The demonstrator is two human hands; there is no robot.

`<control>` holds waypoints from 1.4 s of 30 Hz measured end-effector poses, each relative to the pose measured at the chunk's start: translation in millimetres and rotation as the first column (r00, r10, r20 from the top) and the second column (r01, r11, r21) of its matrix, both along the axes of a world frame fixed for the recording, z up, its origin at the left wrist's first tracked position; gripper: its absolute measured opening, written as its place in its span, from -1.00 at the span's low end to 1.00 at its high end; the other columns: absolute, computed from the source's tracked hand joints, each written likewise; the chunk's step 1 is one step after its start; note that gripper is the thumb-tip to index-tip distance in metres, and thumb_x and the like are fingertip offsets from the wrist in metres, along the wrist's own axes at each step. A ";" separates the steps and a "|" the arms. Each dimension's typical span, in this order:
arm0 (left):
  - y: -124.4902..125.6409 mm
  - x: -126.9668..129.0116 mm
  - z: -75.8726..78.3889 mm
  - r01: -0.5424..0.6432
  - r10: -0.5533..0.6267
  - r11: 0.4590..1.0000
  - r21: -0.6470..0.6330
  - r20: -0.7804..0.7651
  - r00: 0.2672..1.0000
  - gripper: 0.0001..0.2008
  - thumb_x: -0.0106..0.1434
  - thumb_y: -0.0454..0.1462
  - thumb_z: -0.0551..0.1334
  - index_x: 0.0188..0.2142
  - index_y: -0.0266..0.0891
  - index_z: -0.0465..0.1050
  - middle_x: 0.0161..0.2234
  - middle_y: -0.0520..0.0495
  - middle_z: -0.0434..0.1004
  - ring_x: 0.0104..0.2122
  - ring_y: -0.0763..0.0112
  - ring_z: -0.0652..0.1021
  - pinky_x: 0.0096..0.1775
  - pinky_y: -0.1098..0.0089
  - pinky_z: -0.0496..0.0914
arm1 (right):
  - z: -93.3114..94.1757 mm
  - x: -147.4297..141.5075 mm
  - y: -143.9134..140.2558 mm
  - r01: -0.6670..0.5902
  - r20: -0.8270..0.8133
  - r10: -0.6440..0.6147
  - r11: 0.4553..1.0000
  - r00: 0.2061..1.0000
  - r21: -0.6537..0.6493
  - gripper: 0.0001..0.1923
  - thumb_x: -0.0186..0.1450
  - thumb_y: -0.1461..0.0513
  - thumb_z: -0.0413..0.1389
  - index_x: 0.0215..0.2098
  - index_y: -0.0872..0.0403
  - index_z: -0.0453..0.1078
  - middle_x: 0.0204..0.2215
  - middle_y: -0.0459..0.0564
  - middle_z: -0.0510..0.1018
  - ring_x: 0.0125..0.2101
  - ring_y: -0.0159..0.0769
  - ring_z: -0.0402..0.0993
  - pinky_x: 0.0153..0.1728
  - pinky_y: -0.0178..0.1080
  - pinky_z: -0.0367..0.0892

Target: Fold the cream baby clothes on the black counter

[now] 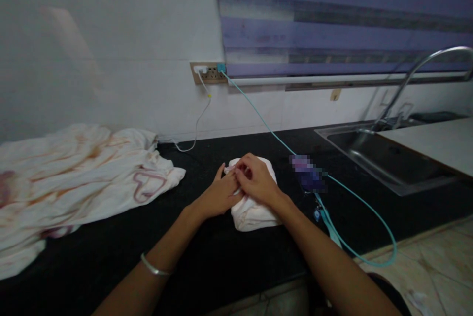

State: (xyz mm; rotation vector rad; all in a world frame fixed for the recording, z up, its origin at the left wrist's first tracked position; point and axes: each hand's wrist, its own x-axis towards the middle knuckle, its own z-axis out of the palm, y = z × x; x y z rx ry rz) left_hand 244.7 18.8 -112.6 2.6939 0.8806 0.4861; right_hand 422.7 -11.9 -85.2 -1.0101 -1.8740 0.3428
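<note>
A white folded cloth (254, 215) lies as a small, thick bundle on the black countertop (218, 257). My left hand (223, 190) rests at the bundle's left side, its fingers bent in against the fabric. My right hand (258, 178) lies over the top of the cloth, thumb and fingers drawn together in a pinch by its upper left corner. The fingertips of both hands meet there and partly cover one another, so the exact grip is hidden. A silver bangle circles my left wrist.
A large stained white cloth (92, 178) with a pink heart outline spreads at left. To the right lie a pixelated phone-like object (307, 173) and a teal cord (369, 202) running to the wall socket (211, 73). A steel sink (384, 160) sits farther right.
</note>
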 end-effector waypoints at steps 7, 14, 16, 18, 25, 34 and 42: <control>19.2 7.8 -18.6 0.018 -0.007 0.997 -0.079 0.145 0.989 -0.55 0.19 -0.28 0.28 0.09 -0.07 0.51 0.20 -0.17 0.50 0.33 -0.03 0.31 0.46 -0.16 -0.24 | -5.0 -7.1 -4.9 -0.203 0.211 0.183 0.977 0.960 0.073 -0.91 0.37 0.21 0.16 -0.19 0.07 0.45 -0.12 0.05 0.54 -0.04 -0.19 0.42 0.08 -0.12 0.33; 0.1 13.3 8.6 -0.160 0.161 0.987 0.027 -0.046 0.986 -0.76 0.23 -0.26 0.24 -0.11 -0.16 0.57 0.02 -0.30 0.55 0.11 -0.16 0.47 0.18 -0.13 0.30 | -2.2 -1.6 -4.6 -0.236 0.199 0.221 0.971 0.955 0.050 -0.76 0.37 0.10 0.23 -0.08 0.05 0.47 -0.05 0.05 0.51 -0.01 -0.20 0.42 0.09 -0.11 0.34; -2.9 14.4 16.0 -0.227 0.238 0.970 0.090 -0.133 0.962 -0.83 0.25 -0.25 0.24 -0.17 -0.13 0.56 -0.01 -0.29 0.57 0.10 -0.19 0.48 0.15 -0.14 0.29 | 0.5 -1.1 -7.2 -0.257 0.227 0.242 0.966 0.944 0.039 -0.65 0.32 0.07 0.29 0.00 0.03 0.46 0.05 0.07 0.48 0.08 -0.18 0.39 0.15 -0.07 0.32; -2.7 14.5 20.8 -0.312 0.336 0.939 0.142 -0.201 0.920 -0.82 0.29 -0.22 0.21 -0.15 -0.12 0.54 -0.01 -0.30 0.57 0.06 -0.22 0.51 0.09 -0.13 0.30 | 2.8 -0.7 -10.1 -0.265 0.264 0.248 0.964 0.932 0.032 -0.50 0.26 0.04 0.35 0.10 0.00 0.43 0.17 0.08 0.42 0.19 -0.13 0.32 0.22 -0.03 0.26; 6.3 -6.3 23.1 -0.686 0.710 0.704 0.184 -0.144 0.690 -0.45 0.45 0.06 -0.04 0.11 -0.37 0.32 -0.26 -0.41 0.59 -0.17 -0.17 0.60 -0.03 -0.02 0.34 | -3.5 3.4 -6.7 -0.143 0.498 0.167 0.986 0.851 -0.087 -0.43 0.26 0.23 0.34 0.20 0.07 0.37 0.14 0.16 0.42 0.15 -0.04 0.32 0.19 0.04 0.28; 29.3 -47.5 20.2 -0.117 0.118 0.988 0.099 -0.007 0.993 -0.62 0.45 0.03 0.09 -0.15 -0.13 0.56 -0.05 -0.15 0.54 0.03 0.17 0.48 0.10 0.19 0.32 | -15.6 15.1 6.0 -0.096 0.518 0.145 0.988 0.843 -0.121 -0.30 0.19 0.10 0.42 0.26 -0.05 0.38 0.23 0.11 0.40 0.29 0.02 0.20 0.27 0.15 0.13; 46.6 -87.2 6.5 -0.069 0.060 0.987 -0.144 -0.064 0.996 -0.18 0.16 0.04 0.41 0.37 -0.04 0.27 0.49 -0.21 0.05 0.47 -0.06 0.05 0.44 -0.12 -0.10 | -24.3 33.6 20.9 -0.132 0.450 0.191 0.978 0.872 -0.159 -0.27 0.23 0.28 0.34 0.34 0.03 0.30 0.32 0.17 0.32 0.37 -0.09 0.13 0.36 0.04 0.08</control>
